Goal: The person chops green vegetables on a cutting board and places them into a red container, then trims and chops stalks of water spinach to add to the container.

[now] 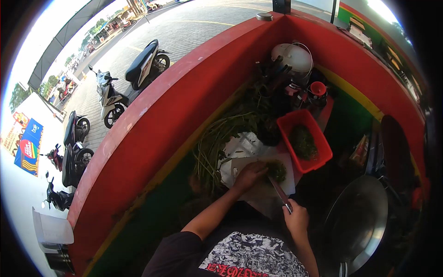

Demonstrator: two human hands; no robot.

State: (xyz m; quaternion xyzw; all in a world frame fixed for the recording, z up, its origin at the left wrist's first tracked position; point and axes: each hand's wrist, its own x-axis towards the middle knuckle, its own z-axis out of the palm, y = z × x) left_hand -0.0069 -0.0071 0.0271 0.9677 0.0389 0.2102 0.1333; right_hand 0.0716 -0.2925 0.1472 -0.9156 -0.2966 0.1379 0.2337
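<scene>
My right hand [296, 217] is wrapped round the handle of a knife [279, 191], whose blade points up and left over a white cutting board [288, 181]. On the board, beside the blade's tip, lies a small heap of chopped greens [277, 171]. My left hand [252, 176] rests on the board just left of the heap, fingers pressed together; what they hold, if anything, is too small to make out. Long green stalks [207, 150] lie beyond and left of the board. A red basin [326, 153] with cut greens inside stands at the board's upper right.
A large wok [357, 224] is at the lower right. Behind the basin are a small red cup [318, 88] and a white lidded pot [293, 57]. A low red wall [175, 99] curves round the work place, with parked motorcycles [143, 64] outside.
</scene>
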